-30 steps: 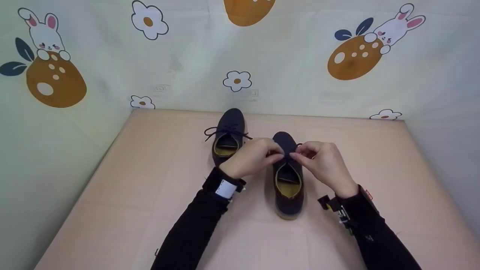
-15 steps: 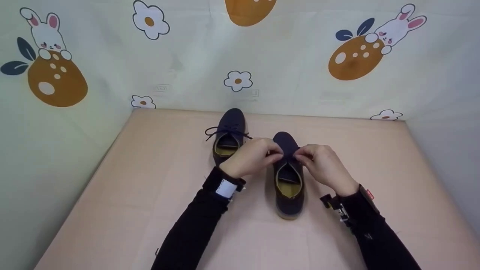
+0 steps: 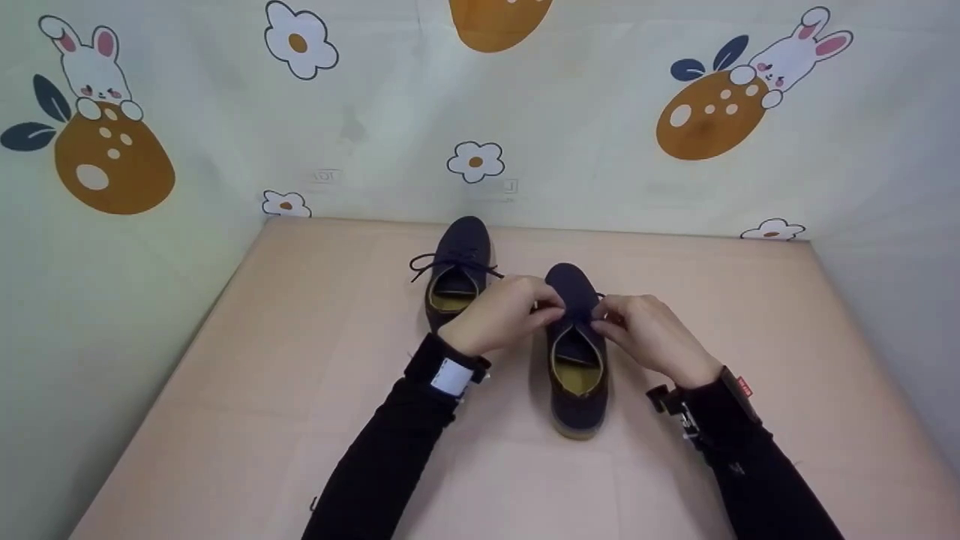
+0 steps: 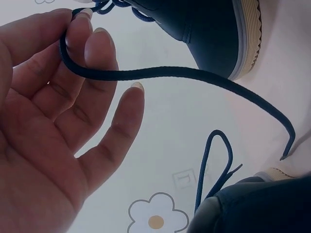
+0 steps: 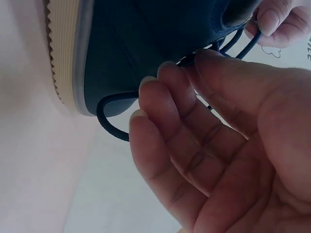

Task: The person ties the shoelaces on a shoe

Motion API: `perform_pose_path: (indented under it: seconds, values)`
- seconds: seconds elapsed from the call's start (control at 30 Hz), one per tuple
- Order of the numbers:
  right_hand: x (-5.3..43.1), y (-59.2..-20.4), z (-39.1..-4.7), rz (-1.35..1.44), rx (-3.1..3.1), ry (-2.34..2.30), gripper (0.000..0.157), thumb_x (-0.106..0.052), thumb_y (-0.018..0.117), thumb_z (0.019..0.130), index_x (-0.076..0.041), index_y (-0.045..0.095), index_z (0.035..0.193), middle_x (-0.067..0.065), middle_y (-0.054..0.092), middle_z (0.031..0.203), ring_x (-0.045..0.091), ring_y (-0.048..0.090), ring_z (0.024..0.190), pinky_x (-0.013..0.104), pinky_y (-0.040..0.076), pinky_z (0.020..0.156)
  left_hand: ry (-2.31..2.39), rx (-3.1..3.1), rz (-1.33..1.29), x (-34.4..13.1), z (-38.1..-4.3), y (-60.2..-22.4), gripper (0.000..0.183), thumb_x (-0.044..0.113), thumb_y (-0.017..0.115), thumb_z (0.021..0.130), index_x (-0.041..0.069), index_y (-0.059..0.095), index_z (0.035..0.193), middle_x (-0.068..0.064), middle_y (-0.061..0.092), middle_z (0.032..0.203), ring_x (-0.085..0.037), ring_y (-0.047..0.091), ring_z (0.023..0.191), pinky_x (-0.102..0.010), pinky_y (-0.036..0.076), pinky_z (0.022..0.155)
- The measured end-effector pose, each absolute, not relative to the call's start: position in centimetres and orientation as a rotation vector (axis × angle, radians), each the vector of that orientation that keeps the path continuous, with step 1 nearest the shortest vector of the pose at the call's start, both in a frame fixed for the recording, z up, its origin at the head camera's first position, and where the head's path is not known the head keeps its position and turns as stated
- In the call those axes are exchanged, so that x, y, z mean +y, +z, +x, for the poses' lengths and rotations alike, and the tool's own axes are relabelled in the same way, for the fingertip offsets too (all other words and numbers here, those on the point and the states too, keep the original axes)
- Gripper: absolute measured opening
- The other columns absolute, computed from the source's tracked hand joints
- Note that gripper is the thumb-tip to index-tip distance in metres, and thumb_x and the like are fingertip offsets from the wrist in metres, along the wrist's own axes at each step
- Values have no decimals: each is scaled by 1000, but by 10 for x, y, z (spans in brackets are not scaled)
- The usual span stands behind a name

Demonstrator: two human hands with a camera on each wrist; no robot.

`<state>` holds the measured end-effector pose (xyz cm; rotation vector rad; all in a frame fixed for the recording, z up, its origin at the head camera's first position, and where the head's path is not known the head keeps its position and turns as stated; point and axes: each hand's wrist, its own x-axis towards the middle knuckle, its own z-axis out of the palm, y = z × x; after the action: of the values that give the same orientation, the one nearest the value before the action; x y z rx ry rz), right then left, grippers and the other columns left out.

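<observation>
A dark navy lace-up shoe (image 3: pixel 579 414) with a yellowish insole stands on the table, toe pointing away from me. From its left side, my left hand (image 3: pixel 504 315) pinches a shoelace (image 4: pixel 180 72) between thumb and index finger. The lace's loose end trails past the other fingers in the left wrist view. On the right of the shoe, my right hand (image 3: pixel 651 336) pinches lace at the lacing with thumb and fingertips. A lace loop (image 5: pixel 100 111) sticks out beside those fingers in the right wrist view. The knot area is partly covered by fingers.
A matching shoe (image 3: pixel 466 238), its lace tied in a bow (image 3: pixel 450 261), stands farther back to the left, partly behind my left hand. Pinkish cloth covers the table (image 3: pixel 300 360). A patterned curtain (image 3: pixel 390 135) rises along the back edge.
My right hand has drawn a little to the right and down, away from the shoe's middle, widening the gap between the hands. The left hand has hardly moved.
</observation>
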<state>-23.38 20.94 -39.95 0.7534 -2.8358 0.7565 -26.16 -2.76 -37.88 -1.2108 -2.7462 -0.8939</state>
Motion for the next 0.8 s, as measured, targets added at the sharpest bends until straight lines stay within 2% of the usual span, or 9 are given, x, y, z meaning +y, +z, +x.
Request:
perform_pose_path:
  seconds: [0.23, 0.4, 0.63, 0.8]
  values:
    - [219, -399, -237, 811, -2938, 731, 10, -9, 69, 91, -14, 66, 83, -6, 59, 70, 9, 52, 61, 29, 44, 58, -915, -2758, -1201, -29, -261, -379, 15, 17, 66, 97, 7, 76, 103, -2, 72, 99, -12, 65, 90, -25, 50, 82]
    - [247, -387, -236, 804, -3057, 661, 11, -7, 67, 87, -15, 67, 79, -7, 59, 72, 10, 53, 65, 31, 45, 63, -916, -2764, -1178, -31, -262, -380, 16, 19, 66, 97, 9, 76, 103, -1, 72, 99, -11, 65, 90, -25, 50, 82]
    - [298, -371, -236, 511, -3189, 561, 6, -12, 64, 87, -11, 68, 82, -2, 61, 74, 17, 54, 69, 37, 44, 67, -902, -2767, -1147, -36, -264, -377, 15, 18, 66, 97, 9, 77, 103, 0, 72, 99, -11, 65, 91, -26, 50, 83]
    - [310, -368, -236, 330, -3220, 548, 12, -16, 65, 90, -6, 70, 92, 4, 63, 79, 23, 56, 73, 40, 44, 68, -896, -2766, -1153, -38, -265, -378, 15, 18, 66, 97, 9, 77, 102, -1, 73, 98, -12, 66, 91, -27, 50, 85]
